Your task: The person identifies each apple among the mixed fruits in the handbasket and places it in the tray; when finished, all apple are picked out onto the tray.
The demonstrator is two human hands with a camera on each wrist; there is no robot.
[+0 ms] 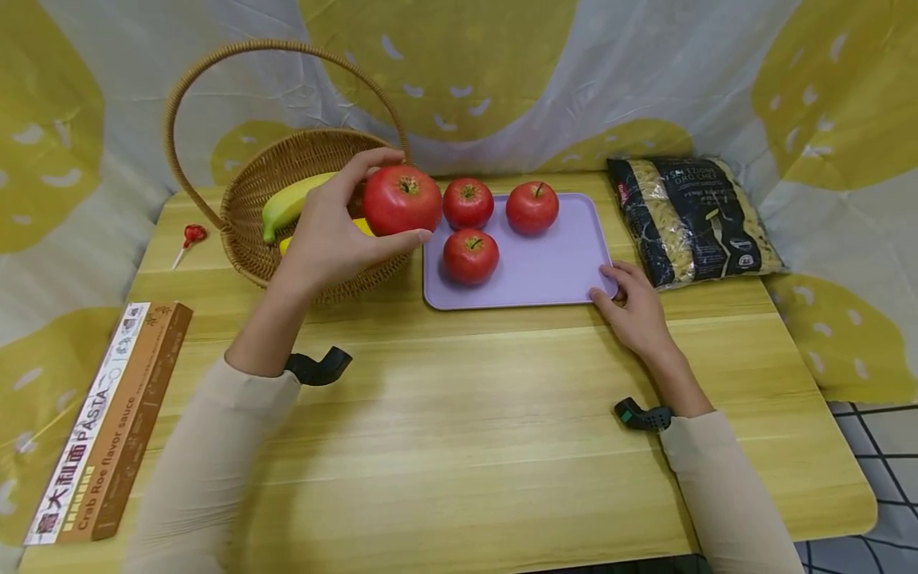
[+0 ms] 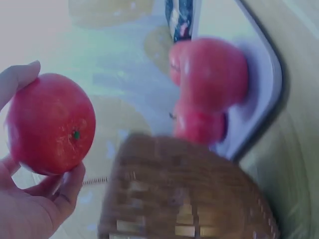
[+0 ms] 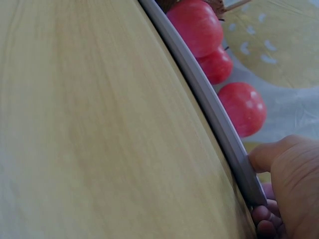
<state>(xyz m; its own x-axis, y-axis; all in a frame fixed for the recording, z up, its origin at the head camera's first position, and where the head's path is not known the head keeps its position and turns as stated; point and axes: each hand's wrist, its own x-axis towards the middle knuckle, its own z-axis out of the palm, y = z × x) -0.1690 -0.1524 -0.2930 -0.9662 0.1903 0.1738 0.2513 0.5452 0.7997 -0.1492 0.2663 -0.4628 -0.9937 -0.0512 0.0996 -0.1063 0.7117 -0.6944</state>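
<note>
My left hand (image 1: 333, 223) holds a red apple (image 1: 402, 199) between thumb and fingers, raised over the right side of a wicker basket (image 1: 247, 195). In the left wrist view the held apple (image 2: 52, 124) shows a small green spot. Three more red apples, one of them the front apple (image 1: 470, 257), sit on the left and middle of a lilac tray (image 1: 552, 271). At the tray's right front corner my right hand (image 1: 634, 311) pinches the rim, thumb above and fingers at the edge. Inside the basket a green-tipped banana (image 1: 290, 203) is partly hidden behind my left hand.
A black-and-clear pasta bag (image 1: 692, 219) lies right of the tray. On the left are a long pasta box (image 1: 107, 422) and a red-wrapped lollipop (image 1: 188, 243). The basket's tall handle (image 1: 280, 46) arches above it. A patterned cloth (image 1: 502, 80) hangs behind the wooden table (image 1: 466, 430).
</note>
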